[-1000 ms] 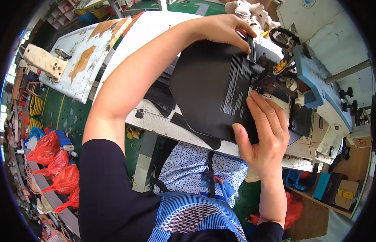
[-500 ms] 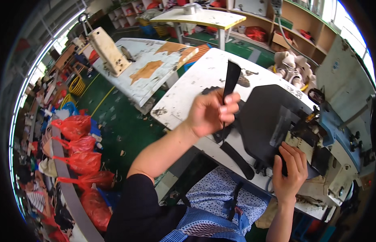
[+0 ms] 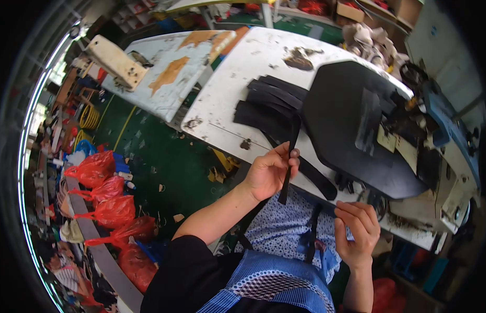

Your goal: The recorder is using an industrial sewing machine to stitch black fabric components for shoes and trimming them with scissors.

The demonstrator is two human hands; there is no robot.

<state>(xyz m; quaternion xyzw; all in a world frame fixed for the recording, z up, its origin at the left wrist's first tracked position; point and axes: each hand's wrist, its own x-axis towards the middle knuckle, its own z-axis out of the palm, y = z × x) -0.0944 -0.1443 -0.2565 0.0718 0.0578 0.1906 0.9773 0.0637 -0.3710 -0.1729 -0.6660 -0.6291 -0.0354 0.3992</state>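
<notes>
Pinched between the thumb and fingers of my left hand (image 3: 266,175) is a narrow black strip (image 3: 295,129), held upright over the table's near edge, its lower end hanging below my fingers. My right hand (image 3: 359,229) is apart from it at the near edge, fingers loosely bent and spread, with nothing visible in them. A second black strip (image 3: 317,178) lies along the table edge between my hands. Beyond them, a large black board-like plate with cut corners (image 3: 334,117) rests at the sewing machine (image 3: 454,175). Several black pieces (image 3: 264,116) lie overlapping left of the plate.
The white worktable (image 3: 217,109) has dark stains. Farther left stands a worn pale table (image 3: 164,49) with a cream machine arm (image 3: 115,62). Red plastic bags (image 3: 113,211) line a low ledge at left. Pale scraps (image 3: 368,41) are heaped behind the table.
My left hand has come down toward me with the strip. My right hand has left the black plate and moved nearer to the table's front edge. The whole view has shifted.
</notes>
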